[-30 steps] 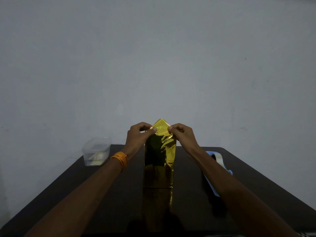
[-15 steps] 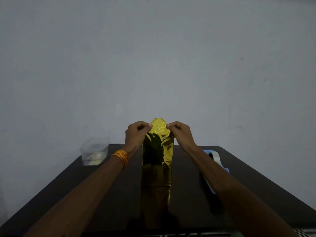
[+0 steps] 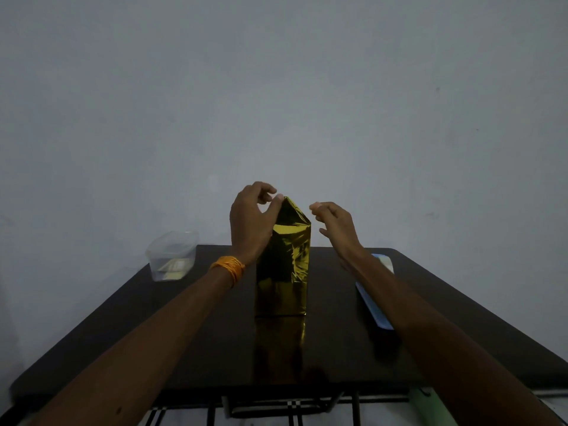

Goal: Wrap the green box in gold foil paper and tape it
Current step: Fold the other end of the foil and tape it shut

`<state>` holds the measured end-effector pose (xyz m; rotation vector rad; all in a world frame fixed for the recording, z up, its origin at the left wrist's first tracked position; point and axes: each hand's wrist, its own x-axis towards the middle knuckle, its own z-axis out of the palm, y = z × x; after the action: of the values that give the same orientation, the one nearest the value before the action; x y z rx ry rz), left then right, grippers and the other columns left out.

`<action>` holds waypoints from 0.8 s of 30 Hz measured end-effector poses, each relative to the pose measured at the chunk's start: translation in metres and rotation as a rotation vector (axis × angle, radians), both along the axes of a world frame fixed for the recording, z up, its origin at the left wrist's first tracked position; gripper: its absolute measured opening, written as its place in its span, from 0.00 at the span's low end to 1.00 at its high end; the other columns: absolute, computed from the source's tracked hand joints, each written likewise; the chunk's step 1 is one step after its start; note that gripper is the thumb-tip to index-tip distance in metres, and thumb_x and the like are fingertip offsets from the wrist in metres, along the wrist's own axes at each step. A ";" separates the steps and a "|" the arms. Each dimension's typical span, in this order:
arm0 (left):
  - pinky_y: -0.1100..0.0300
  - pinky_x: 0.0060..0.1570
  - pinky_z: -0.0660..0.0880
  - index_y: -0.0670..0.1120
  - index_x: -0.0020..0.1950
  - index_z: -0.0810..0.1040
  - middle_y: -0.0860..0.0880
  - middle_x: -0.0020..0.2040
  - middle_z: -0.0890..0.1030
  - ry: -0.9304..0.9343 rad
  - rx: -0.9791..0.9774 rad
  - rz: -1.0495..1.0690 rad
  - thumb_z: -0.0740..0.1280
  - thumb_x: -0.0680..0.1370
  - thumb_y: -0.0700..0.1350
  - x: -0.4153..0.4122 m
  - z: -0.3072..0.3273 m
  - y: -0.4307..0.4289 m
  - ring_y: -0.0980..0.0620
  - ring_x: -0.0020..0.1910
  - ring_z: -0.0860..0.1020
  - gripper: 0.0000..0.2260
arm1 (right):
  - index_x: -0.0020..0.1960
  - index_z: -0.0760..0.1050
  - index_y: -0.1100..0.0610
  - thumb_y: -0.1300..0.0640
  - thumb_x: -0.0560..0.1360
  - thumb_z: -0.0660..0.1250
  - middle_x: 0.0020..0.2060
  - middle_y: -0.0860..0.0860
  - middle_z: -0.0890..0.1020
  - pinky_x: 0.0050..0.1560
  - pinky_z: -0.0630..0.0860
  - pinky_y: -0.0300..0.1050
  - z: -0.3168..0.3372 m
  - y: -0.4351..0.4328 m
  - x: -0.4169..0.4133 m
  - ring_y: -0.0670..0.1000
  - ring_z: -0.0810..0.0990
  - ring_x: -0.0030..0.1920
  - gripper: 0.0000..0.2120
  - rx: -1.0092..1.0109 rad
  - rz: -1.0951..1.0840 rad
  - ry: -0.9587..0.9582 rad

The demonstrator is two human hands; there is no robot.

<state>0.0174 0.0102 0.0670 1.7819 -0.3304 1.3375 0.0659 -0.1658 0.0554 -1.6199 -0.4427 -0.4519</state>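
Note:
The box (image 3: 282,272) stands upright in the middle of the dark table (image 3: 190,339), fully covered in gold foil paper, so none of its green shows. The foil at its top is folded into a pointed flap (image 3: 292,212). My left hand (image 3: 250,222) is at the flap's left side, its thumb and fingertips meeting at the tip of the flap. My right hand (image 3: 333,224) hovers just right of the flap, fingers loosely curled, holding nothing and apart from the foil.
A clear plastic container (image 3: 172,255) with pale pieces inside sits at the table's far left corner. A flat blue object (image 3: 373,305) lies under my right forearm, reaching the far right edge. A pale wall rises behind the table. Dark metal bars (image 3: 276,407) show below the front edge.
My right hand has let go of the foil flap and drawn back to the right. My left hand has risen to the flap's tip. The box now looks nearer in view.

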 end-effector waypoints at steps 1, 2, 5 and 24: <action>0.65 0.39 0.74 0.47 0.48 0.79 0.52 0.43 0.80 -0.062 0.068 0.032 0.70 0.77 0.46 -0.006 0.003 -0.007 0.56 0.43 0.78 0.04 | 0.57 0.80 0.57 0.52 0.81 0.64 0.54 0.49 0.82 0.60 0.76 0.51 -0.001 -0.006 -0.002 0.50 0.79 0.58 0.11 0.004 -0.020 0.007; 0.64 0.38 0.74 0.47 0.47 0.79 0.52 0.41 0.80 -0.108 0.127 0.046 0.69 0.77 0.45 -0.012 0.006 -0.015 0.56 0.41 0.78 0.02 | 0.56 0.81 0.56 0.52 0.80 0.65 0.52 0.49 0.83 0.59 0.77 0.51 -0.002 -0.012 -0.003 0.50 0.79 0.57 0.11 0.003 -0.054 0.008; 0.62 0.36 0.75 0.48 0.45 0.79 0.54 0.36 0.80 -0.136 0.226 -0.004 0.68 0.77 0.46 -0.022 0.006 -0.046 0.56 0.36 0.78 0.03 | 0.50 0.82 0.54 0.53 0.78 0.67 0.45 0.48 0.84 0.55 0.78 0.50 -0.009 -0.036 -0.010 0.49 0.81 0.50 0.07 -0.032 -0.204 -0.018; 0.50 0.43 0.76 0.39 0.48 0.83 0.42 0.47 0.83 0.750 0.486 -0.398 0.78 0.69 0.51 0.034 -0.107 -0.178 0.45 0.45 0.80 0.17 | 0.41 0.77 0.60 0.50 0.79 0.67 0.36 0.53 0.76 0.36 0.67 0.42 -0.087 -0.169 -0.041 0.49 0.72 0.35 0.15 -0.129 -0.404 0.506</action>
<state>0.0512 -0.1679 -0.0399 2.3136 -0.5750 0.2645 0.0245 -0.3353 -0.0312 -1.8795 0.2451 -0.2968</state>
